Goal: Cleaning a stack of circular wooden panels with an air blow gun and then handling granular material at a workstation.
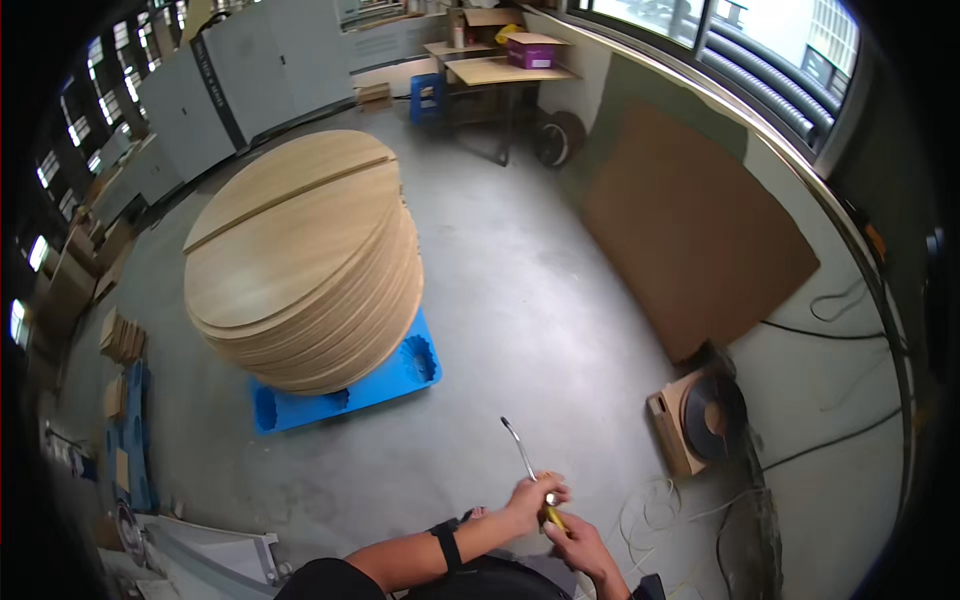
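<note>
My left hand (533, 500) is closed around the lower end of a thin silver metal rod (522, 452), which slants up and away to a dark, slightly bent tip. Just below and to the right, my right hand (580, 550) is closed on a short yellow handle (555, 517). A small shiny round part shows between the two hands. Whether the rod and the yellow handle are one tool is hidden by my fingers. Both hands are close together in front of my body, above the grey floor.
A tall stack of round wooden boards (300, 230) stands on a blue pallet (385, 378) ahead left. To the right, a brown board (690, 220) leans against the wall, near a cardboard box with a black coil (715, 415). Loose pale cord (640, 520) lies beside my right hand.
</note>
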